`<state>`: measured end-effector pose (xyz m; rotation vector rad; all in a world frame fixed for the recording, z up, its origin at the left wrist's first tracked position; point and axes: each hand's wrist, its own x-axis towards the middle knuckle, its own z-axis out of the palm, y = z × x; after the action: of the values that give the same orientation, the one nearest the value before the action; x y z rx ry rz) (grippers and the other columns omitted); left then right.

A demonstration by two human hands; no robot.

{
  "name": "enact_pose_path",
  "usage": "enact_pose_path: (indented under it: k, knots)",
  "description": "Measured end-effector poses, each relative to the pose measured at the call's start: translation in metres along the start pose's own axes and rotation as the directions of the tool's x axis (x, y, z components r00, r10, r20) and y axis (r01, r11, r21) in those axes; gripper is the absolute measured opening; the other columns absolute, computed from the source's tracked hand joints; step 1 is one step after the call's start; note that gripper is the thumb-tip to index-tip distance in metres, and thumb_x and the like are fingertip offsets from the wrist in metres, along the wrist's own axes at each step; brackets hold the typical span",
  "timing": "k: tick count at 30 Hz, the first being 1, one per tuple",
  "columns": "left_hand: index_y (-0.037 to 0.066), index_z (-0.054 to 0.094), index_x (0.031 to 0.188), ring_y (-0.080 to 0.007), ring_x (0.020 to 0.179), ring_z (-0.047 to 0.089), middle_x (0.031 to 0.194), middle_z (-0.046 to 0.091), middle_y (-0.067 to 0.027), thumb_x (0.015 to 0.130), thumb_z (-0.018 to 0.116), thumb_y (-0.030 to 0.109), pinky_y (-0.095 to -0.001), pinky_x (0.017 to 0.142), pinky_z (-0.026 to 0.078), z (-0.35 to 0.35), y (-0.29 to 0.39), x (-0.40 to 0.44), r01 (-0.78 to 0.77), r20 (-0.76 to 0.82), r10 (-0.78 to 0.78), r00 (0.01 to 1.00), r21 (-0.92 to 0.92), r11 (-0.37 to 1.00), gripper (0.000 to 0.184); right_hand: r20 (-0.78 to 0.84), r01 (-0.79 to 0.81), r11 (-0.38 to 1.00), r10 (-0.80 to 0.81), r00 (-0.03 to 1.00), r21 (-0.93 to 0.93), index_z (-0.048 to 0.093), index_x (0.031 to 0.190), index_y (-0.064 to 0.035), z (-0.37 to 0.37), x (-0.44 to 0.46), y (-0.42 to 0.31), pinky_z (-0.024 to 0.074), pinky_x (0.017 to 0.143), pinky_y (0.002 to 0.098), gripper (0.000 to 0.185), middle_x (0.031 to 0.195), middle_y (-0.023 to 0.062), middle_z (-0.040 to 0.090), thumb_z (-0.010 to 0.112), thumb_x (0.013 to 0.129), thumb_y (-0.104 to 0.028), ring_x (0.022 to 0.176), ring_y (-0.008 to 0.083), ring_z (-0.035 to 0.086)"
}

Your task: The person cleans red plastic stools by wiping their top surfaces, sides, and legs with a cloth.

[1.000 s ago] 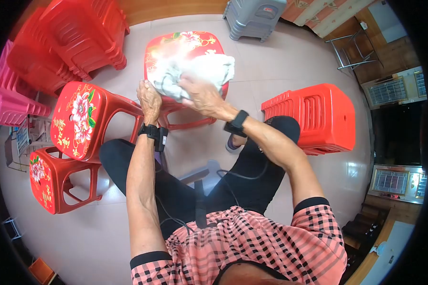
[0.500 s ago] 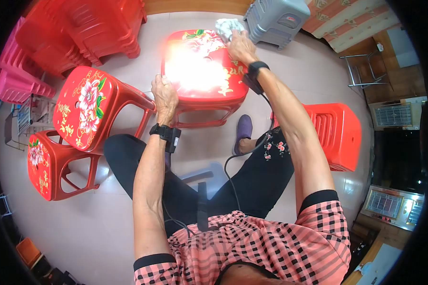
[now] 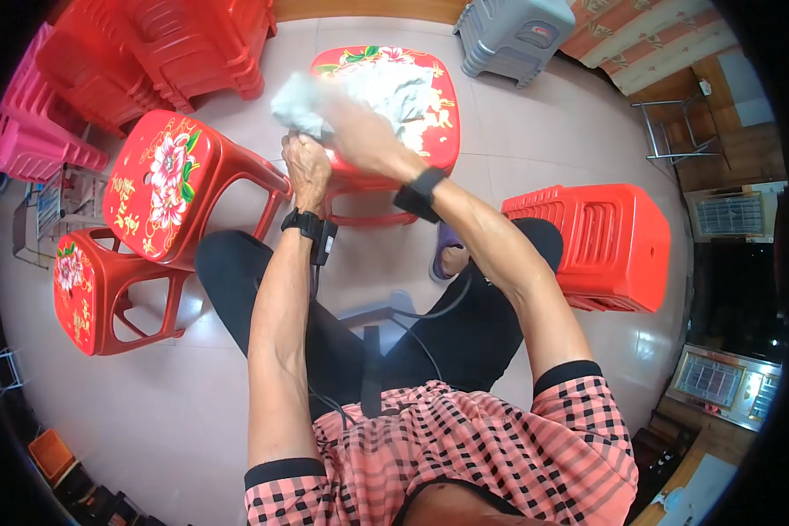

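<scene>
A red plastic stool (image 3: 447, 131) with a flower print stands in front of me. A pale cloth (image 3: 403, 96) lies across part of its seat, and its left part is bunched and blurred at the seat's left edge. My right hand (image 3: 364, 136), smeared by motion, is on the cloth over the near left of the seat; its fingers are partly hidden. My left hand (image 3: 307, 164) grips the stool's near left corner, its fingers curled at the edge just below the cloth.
Two more flower-printed stools, one upper (image 3: 153, 188) and one lower (image 3: 83, 294), stand at my left. Red stool stacks (image 3: 193, 44) and a pink stack (image 3: 39, 123) fill the far left. A grey stack (image 3: 517, 35) is beyond. Another red stack (image 3: 618, 250) stands right.
My right hand and the cloth have swept from the seat's far right corner to its left edge. The cloth now covers part of the print. My left hand stays at the same corner.
</scene>
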<state>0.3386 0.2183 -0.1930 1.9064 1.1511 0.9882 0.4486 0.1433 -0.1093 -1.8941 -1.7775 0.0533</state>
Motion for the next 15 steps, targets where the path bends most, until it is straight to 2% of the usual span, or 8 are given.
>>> enact_pose_path:
  k: [2, 3, 6, 7, 10, 11, 14, 15]
  knots:
    - [-0.010, 0.053, 0.112, -0.0468, 0.097, 0.051, 0.101, 0.055, -0.0321, 0.093, 0.033, 0.015, -0.0529, 0.091, 0.039, 0.010, -0.013, 0.001, -0.053, -0.085, 0.052, 0.995, -0.002, 0.999, 0.038, -0.025, -0.020, 0.999, 0.019, 1.000, -0.037, 0.057, 0.117, -0.0120, -0.006, -0.022, 0.000, 0.0510, 0.081, 0.0497, 0.035, 0.129, 0.0129, 0.051, 0.053, 0.083, -0.008, 0.100, 0.0393, 0.056]
    - [-0.009, 0.053, 0.105, -0.0465, 0.098, 0.051, 0.100, 0.055, -0.0313, 0.094, 0.034, 0.017, -0.0532, 0.089, 0.039, 0.006, -0.003, -0.002, -0.051, -0.126, 0.050, 0.991, -0.004, 0.999, 0.034, -0.038, -0.033, 0.998, 0.031, 0.999, -0.055, 0.057, 0.116, -0.0120, -0.012, -0.033, 0.001, 0.0512, 0.081, 0.0488, 0.036, 0.129, 0.0119, 0.051, 0.056, 0.081, -0.007, 0.100, 0.0381, 0.056]
    - [-0.006, 0.052, 0.098, -0.0463, 0.096, 0.050, 0.098, 0.055, -0.0309, 0.095, 0.034, 0.019, -0.0535, 0.086, 0.039, -0.003, -0.005, -0.001, -0.158, -0.009, 0.157, 0.987, -0.026, 0.987, 0.032, -0.005, 0.027, 0.997, -0.028, 1.000, -0.070, 0.057, 0.115, -0.0121, -0.047, -0.070, -0.003, 0.0514, 0.082, 0.0464, 0.038, 0.129, 0.0096, 0.052, 0.060, 0.077, -0.005, 0.101, 0.0353, 0.055]
    - [-0.006, 0.053, 0.099, -0.0456, 0.098, 0.050, 0.100, 0.055, -0.0297, 0.096, 0.033, 0.020, -0.0523, 0.088, 0.039, -0.004, -0.001, -0.002, -0.121, 0.016, 0.121, 0.993, -0.015, 0.993, 0.034, 0.021, 0.011, 0.996, -0.009, 1.000, -0.087, 0.057, 0.113, -0.0131, -0.056, -0.080, -0.001, 0.0515, 0.082, 0.0453, 0.041, 0.128, 0.0081, 0.053, 0.063, 0.074, -0.003, 0.101, 0.0339, 0.055]
    - [-0.006, 0.054, 0.103, -0.0437, 0.104, 0.049, 0.107, 0.056, -0.0262, 0.098, 0.028, 0.023, -0.0485, 0.093, 0.038, -0.010, 0.013, -0.001, -0.003, 0.079, 0.001, 0.997, 0.027, 1.000, 0.040, 0.077, -0.018, 0.987, 0.030, 0.997, -0.157, 0.057, 0.112, -0.0140, -0.074, -0.103, 0.023, 0.0513, 0.083, 0.0457, 0.040, 0.127, 0.0085, 0.054, 0.060, 0.074, -0.002, 0.102, 0.0343, 0.055]
    - [-0.006, 0.054, 0.104, -0.0437, 0.103, 0.049, 0.107, 0.056, -0.0263, 0.098, 0.028, 0.024, -0.0486, 0.092, 0.038, -0.012, 0.016, -0.003, -0.030, 0.069, 0.029, 0.997, 0.012, 0.999, 0.040, 0.049, -0.015, 0.989, 0.022, 0.999, -0.145, 0.057, 0.111, -0.0138, -0.079, -0.105, 0.032, 0.0511, 0.084, 0.0466, 0.040, 0.123, 0.0100, 0.055, 0.060, 0.073, -0.003, 0.103, 0.0365, 0.056]
    - [-0.005, 0.054, 0.102, -0.0430, 0.100, 0.049, 0.104, 0.056, -0.0252, 0.097, 0.032, 0.021, -0.0492, 0.089, 0.039, -0.013, 0.020, -0.002, -0.070, 0.048, 0.071, 0.996, -0.015, 0.997, 0.034, 0.102, -0.172, 0.977, 0.186, 0.977, -0.126, 0.056, 0.111, -0.0128, -0.088, -0.095, 0.049, 0.0507, 0.085, 0.0480, 0.038, 0.120, 0.0104, 0.055, 0.059, 0.074, -0.005, 0.103, 0.0393, 0.057]
    - [-0.003, 0.054, 0.100, -0.0423, 0.098, 0.049, 0.101, 0.056, -0.0238, 0.095, 0.036, 0.018, -0.0495, 0.087, 0.040, -0.011, 0.020, 0.000, -0.050, 0.048, 0.051, 0.998, -0.013, 0.999, 0.028, 0.093, -0.189, 0.971, 0.204, 0.974, -0.149, 0.053, 0.112, -0.0096, -0.086, -0.089, 0.050, 0.0513, 0.081, 0.0514, 0.036, 0.116, 0.0164, 0.053, 0.059, 0.077, -0.009, 0.098, 0.0425, 0.059]
